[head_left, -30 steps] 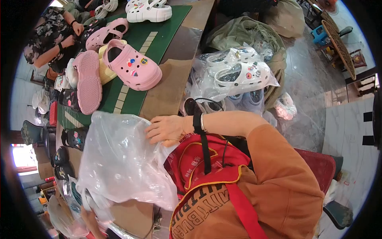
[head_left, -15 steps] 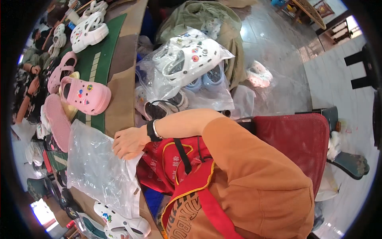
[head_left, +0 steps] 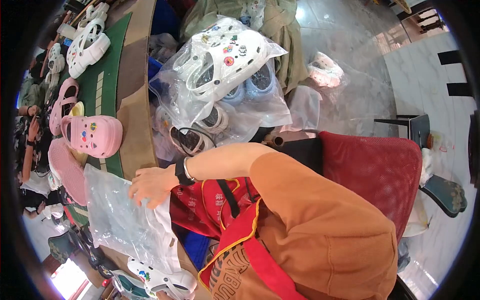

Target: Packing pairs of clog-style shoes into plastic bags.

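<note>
Green matting (head_left: 111, 75) with a row of pale rectangles and a sheet of brown cardboard (head_left: 136, 120) cover much of the table (head_left: 134, 77). Slightly bent and spread, the fingers of the right hand (head_left: 151, 186) touch the right edge of a flat, clear plastic bag (head_left: 112, 205) lying on the table; whether they pinch it I cannot tell. At the bag's lower end sits a white foam clog with colourful charms (head_left: 167, 281); under it only a sliver of the left hand (head_left: 163, 296) shows, its grip hidden. Just above the bag is a pink charm-studded clog (head_left: 102, 135); left of it, an upturned pink sole (head_left: 70, 172). Well right of the bag stands a red mesh chair back (head_left: 370, 175).
</note>
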Available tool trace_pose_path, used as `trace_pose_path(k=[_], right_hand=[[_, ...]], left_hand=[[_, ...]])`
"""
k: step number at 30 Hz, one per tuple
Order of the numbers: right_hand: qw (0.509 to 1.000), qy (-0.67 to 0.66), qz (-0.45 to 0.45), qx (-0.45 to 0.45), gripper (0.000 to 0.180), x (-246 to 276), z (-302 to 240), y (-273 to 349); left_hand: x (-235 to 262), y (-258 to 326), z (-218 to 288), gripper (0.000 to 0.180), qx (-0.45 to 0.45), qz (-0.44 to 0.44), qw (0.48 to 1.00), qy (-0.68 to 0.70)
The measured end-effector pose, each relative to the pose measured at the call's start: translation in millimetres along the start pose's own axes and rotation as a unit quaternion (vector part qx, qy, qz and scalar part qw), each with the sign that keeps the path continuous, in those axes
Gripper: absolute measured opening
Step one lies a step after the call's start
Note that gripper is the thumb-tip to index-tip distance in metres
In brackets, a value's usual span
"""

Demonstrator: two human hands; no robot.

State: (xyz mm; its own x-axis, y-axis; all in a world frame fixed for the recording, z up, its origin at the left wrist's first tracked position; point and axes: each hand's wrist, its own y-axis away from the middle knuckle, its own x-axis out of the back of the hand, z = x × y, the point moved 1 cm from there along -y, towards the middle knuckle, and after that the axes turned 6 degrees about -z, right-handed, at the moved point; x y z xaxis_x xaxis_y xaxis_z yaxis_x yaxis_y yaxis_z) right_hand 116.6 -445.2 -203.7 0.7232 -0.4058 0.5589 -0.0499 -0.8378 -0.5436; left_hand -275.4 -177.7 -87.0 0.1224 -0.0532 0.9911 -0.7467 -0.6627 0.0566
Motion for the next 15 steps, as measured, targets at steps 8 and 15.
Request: trace_pose_path(k=[8, 15], right_hand=[[0.972, -0.213, 0.016, -0.095, 0.016, 11.7, 9.7, -3.8], [0.979, -0.200, 0.003, -0.023, 0.009, -4.3, 4.2, -9.0]], left_hand=[[-27.6, 90.5, 15.8, 0.047, 0.118, 0.057, 0.991, -0.040], [7.2, 151.1, 93.1, 0.052, 0.378, -0.052, 0.923, 0.047]])
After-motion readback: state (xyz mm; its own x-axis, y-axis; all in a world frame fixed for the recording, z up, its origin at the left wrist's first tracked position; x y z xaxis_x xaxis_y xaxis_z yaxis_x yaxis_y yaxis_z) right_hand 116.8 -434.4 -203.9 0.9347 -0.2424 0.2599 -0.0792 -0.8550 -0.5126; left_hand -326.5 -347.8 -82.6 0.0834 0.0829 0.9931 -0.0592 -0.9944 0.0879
